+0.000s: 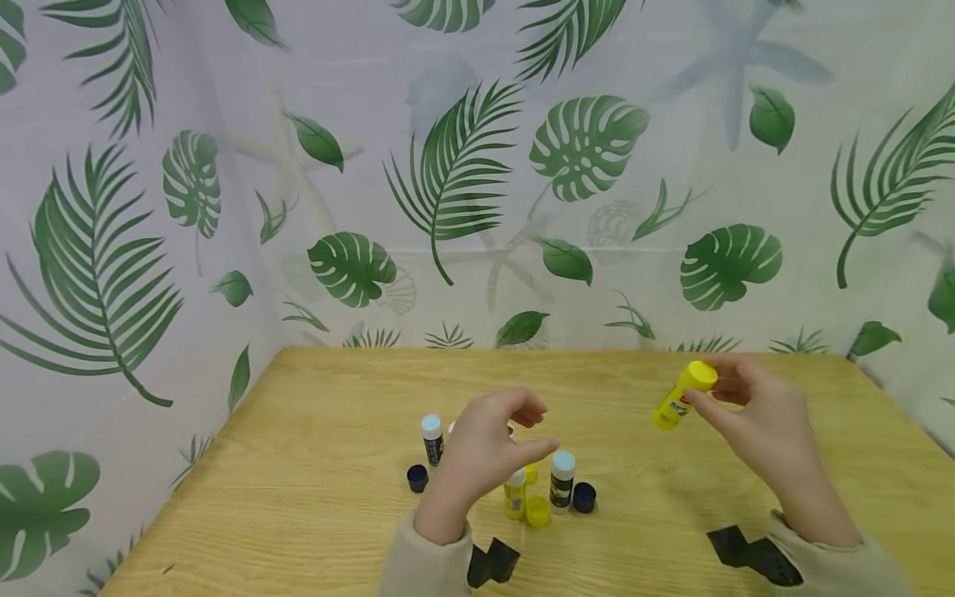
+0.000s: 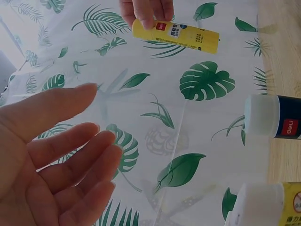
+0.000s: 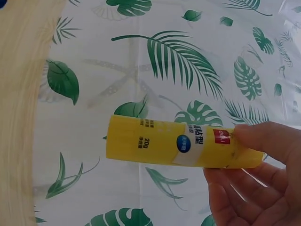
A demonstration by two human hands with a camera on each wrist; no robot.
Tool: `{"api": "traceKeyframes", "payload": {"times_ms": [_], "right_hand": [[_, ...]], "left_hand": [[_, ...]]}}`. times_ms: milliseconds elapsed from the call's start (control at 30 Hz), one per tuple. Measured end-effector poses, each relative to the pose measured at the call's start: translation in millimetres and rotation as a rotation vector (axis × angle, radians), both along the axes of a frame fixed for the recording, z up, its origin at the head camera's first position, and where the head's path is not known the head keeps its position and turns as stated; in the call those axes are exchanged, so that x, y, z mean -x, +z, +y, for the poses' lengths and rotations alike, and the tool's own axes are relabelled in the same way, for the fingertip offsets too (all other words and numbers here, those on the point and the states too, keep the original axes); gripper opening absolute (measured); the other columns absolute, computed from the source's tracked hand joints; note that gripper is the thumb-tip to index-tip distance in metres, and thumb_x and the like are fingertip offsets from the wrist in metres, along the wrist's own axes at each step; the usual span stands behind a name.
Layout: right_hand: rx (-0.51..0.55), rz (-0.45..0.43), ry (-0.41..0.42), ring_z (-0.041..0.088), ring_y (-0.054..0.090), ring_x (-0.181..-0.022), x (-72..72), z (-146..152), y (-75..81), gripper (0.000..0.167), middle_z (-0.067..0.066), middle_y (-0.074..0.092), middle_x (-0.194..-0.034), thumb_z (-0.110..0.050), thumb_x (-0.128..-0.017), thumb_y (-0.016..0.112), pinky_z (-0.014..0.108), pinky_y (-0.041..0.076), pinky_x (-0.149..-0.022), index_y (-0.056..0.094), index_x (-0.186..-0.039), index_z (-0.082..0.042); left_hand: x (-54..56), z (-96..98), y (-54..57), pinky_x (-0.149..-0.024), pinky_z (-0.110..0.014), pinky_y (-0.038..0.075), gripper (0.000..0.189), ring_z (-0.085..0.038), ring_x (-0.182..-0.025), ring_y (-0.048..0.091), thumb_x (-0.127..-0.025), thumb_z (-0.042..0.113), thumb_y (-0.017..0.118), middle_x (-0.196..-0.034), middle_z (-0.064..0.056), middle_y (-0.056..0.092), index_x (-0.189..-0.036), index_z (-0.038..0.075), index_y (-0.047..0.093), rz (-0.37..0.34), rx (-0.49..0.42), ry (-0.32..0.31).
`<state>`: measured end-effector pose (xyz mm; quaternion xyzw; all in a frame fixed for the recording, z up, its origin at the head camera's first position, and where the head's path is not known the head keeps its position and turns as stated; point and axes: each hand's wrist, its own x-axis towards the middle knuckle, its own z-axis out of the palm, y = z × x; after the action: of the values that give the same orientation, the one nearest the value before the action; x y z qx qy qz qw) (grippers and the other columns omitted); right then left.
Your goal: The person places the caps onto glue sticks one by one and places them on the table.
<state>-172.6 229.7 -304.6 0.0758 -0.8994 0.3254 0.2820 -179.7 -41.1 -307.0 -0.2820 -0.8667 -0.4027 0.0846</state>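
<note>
In my right hand (image 1: 772, 423) is a capped yellow glue stick (image 1: 679, 402), pinched near its cap between thumb and fingers and tilted above the table. Its printed label (image 3: 190, 143) faces the right wrist camera. My left hand (image 1: 496, 435) holds nothing; its thumb and loosely bent fingers stand apart over a group of glue sticks. Just below it are an uncapped yellow glue stick (image 1: 515, 497) and a dark blue one (image 1: 563, 482) with a pale top. A yellow cap (image 1: 537, 512) lies beside them. Part of the group is hidden behind the left hand.
Left of the left hand stands another dark blue glue stick (image 1: 433, 444), with a dark cap (image 1: 418, 478) near it. A second dark cap (image 1: 584, 497) sits at the group's right side. The wooden table (image 1: 298, 514) meets a leaf-patterned curtain (image 1: 642, 199) at the back.
</note>
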Motion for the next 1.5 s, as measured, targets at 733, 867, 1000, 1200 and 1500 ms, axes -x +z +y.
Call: {"api": "traceKeyframes", "payload": {"times_ms": [733, 867, 1000, 1200, 1500], "right_hand": [[-0.202, -0.292, 0.13, 0.039, 0.056, -0.08, 41.1, 16.4, -44.1, 0.028, 0.028, 0.055, -0.094, 0.005, -0.077, 0.062, 0.044, 0.048, -0.065, 0.048, -0.101, 0.011], [-0.198, -0.295, 0.147, 0.04, 0.056, -0.08, 44.0, 18.2, -48.6, 0.027, 0.027, 0.055, -0.093, 0.007, -0.076, 0.061, 0.044, 0.048, -0.065, 0.048, -0.099, 0.011], [-0.198, -0.308, 0.159, 0.041, 0.056, -0.08, 45.3, 17.5, -54.3, 0.027, 0.027, 0.055, -0.091, 0.009, -0.075, 0.062, 0.044, 0.048, -0.065, 0.048, -0.098, 0.012], [-0.177, -0.329, 0.165, 0.04, 0.057, -0.08, 45.0, 15.6, -59.5, 0.027, 0.028, 0.055, -0.093, 0.009, -0.076, 0.061, 0.043, 0.048, -0.065, 0.048, -0.099, 0.012], [-0.178, -0.332, 0.175, 0.04, 0.057, -0.079, 48.0, 19.9, -60.7, 0.027, 0.027, 0.055, -0.091, 0.009, -0.076, 0.062, 0.043, 0.048, -0.064, 0.049, -0.099, 0.013]], "left_hand": [[2.3, 3.0, -2.3, -0.07, -0.022, 0.044, 0.028, -0.009, -0.081, 0.055, -0.076, 0.024, 0.071, -0.092, 0.002, 0.061, -0.098, 0.01, 0.061, -0.075, 0.161, -0.034], [2.4, 3.5, -1.0, -0.07, -0.021, 0.044, 0.029, -0.009, -0.08, 0.055, -0.076, 0.024, 0.071, -0.091, 0.002, 0.06, -0.098, 0.009, 0.061, -0.081, 0.168, -0.044], [0.8, 1.9, -1.0, -0.07, -0.021, 0.044, 0.029, -0.009, -0.079, 0.055, -0.075, 0.024, 0.072, -0.089, 0.003, 0.06, -0.098, 0.01, 0.061, -0.096, 0.176, -0.053], [1.6, 0.5, -1.4, -0.069, -0.021, 0.044, 0.03, -0.01, -0.079, 0.055, -0.074, 0.024, 0.072, -0.088, 0.002, 0.061, -0.097, 0.01, 0.061, -0.092, 0.192, -0.061], [3.6, 1.0, -3.4, -0.067, -0.02, 0.044, 0.029, -0.007, -0.076, 0.054, -0.074, 0.025, 0.072, -0.085, 0.005, 0.059, -0.097, 0.01, 0.061, -0.093, 0.196, -0.065]]}}
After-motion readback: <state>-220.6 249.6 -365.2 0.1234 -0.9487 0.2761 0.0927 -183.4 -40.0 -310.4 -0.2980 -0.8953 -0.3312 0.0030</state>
